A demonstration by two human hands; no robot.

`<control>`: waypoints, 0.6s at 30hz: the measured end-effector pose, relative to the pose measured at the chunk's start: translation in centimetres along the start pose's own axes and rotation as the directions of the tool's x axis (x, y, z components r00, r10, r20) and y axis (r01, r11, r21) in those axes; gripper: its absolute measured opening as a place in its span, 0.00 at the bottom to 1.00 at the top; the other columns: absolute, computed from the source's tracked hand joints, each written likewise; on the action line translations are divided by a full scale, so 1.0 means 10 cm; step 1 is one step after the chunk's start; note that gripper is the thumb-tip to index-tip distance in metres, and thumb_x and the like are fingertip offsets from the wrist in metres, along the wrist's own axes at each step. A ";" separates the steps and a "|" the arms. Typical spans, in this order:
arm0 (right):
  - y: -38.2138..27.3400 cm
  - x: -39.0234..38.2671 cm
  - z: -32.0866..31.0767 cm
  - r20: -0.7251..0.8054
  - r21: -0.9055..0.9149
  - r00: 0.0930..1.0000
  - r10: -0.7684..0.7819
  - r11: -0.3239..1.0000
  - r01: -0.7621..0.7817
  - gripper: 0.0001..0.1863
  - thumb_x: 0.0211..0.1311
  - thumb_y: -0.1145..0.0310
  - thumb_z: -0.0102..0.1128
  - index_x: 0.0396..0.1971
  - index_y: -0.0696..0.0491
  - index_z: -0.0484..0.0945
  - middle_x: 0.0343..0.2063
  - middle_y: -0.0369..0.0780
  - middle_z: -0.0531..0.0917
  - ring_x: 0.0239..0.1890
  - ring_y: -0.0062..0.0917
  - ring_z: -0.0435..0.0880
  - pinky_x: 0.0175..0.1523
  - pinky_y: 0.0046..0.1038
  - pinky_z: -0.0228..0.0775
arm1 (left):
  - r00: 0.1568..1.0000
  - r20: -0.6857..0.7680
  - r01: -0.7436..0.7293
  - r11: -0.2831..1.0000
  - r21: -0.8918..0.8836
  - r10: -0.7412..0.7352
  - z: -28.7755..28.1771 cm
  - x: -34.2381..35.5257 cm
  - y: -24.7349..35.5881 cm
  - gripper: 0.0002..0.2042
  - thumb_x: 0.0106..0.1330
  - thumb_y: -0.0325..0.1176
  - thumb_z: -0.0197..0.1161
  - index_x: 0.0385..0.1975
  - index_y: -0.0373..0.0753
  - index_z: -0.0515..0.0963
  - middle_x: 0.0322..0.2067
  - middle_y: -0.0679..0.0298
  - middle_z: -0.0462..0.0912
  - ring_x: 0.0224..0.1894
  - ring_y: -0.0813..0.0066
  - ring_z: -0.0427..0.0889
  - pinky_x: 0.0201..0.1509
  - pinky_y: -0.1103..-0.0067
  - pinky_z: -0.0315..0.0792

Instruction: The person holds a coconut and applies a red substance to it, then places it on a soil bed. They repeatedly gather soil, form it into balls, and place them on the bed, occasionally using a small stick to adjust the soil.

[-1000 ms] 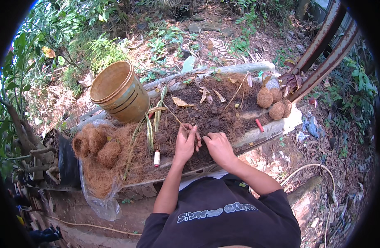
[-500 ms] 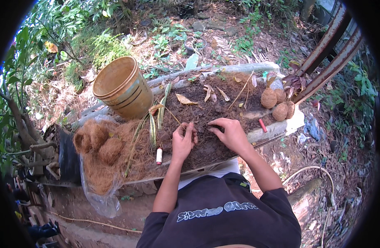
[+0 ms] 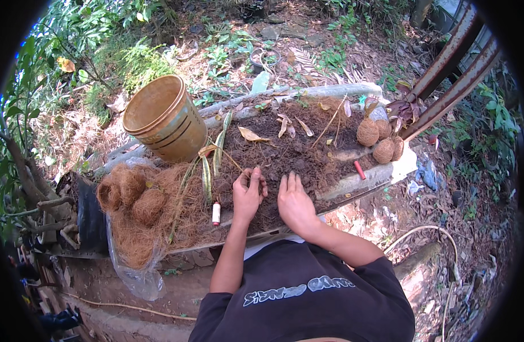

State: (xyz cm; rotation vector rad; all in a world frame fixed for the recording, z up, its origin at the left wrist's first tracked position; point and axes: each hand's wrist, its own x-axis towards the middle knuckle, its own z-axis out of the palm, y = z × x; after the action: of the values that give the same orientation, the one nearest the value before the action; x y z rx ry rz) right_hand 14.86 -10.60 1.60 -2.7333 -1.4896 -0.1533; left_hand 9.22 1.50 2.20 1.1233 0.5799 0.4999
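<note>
My right hand [image 3: 296, 207] lies palm down on the dark soil [image 3: 267, 154], fingers stretched out and pressed to it. To its left, just above the same soil, my left hand [image 3: 249, 194] is closed, with thumb and fingers curled together. What its fingers hold, if anything, is too small to make out. A thin dry stalk with a yellowed leaf [image 3: 207, 150] runs close to the left fingertips. Beside the left wrist are a small white-and-red cylinder [image 3: 216, 214] and long green variegated leaves [image 3: 207, 181].
A worn yellow bucket [image 3: 176, 128] leans at the back left. Brown coconut fibre [image 3: 159, 228] with rounded fibre balls [image 3: 149, 206] covers the left side. More fibre balls [image 3: 382, 151] and a red tube [image 3: 359, 170] lie at the right. Rusty metal bars [image 3: 444, 91] rise behind them.
My right hand has gone from pinched fingers above the soil to lying flat on it, shifting left and nearer to me. My left hand stays closed, almost in place.
</note>
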 end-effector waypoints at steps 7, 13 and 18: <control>-0.08 -0.03 -0.08 0.026 0.125 0.999 -0.040 0.991 0.036 0.18 0.49 0.73 0.53 0.39 0.67 0.74 0.39 0.53 0.76 0.48 0.41 0.76 0.52 0.28 0.71 | 0.993 0.084 -0.087 0.996 0.014 0.086 -0.03 0.00 -0.13 0.20 0.67 0.50 0.51 0.24 0.37 0.66 0.18 0.66 0.69 0.14 0.81 0.68 0.11 0.86 0.58; -0.01 -0.08 -0.04 -0.169 0.311 0.986 -0.008 0.948 0.061 0.07 0.47 0.77 0.52 0.28 0.61 0.72 0.30 0.43 0.73 0.43 0.32 0.76 0.42 0.29 0.75 | 0.979 0.202 0.037 0.962 -0.271 0.020 0.00 -0.01 -0.14 0.24 0.67 0.56 0.44 0.27 0.36 0.65 0.22 0.62 0.70 0.17 0.78 0.71 0.15 0.87 0.62; 0.09 -0.06 -0.09 -0.073 0.274 0.994 -0.078 0.957 0.095 0.05 0.45 0.77 0.53 0.25 0.60 0.75 0.29 0.42 0.75 0.40 0.30 0.78 0.40 0.25 0.77 | 0.942 0.327 0.051 0.931 -0.360 0.075 -0.02 0.01 -0.13 0.21 0.67 0.54 0.48 0.31 0.37 0.64 0.28 0.60 0.69 0.23 0.72 0.72 0.17 0.82 0.63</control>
State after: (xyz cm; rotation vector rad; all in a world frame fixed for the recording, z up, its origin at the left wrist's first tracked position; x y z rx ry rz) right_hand 15.18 -11.68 2.42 -2.4245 -1.4887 -0.0271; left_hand 9.26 1.20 0.94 0.8290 0.1688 0.3935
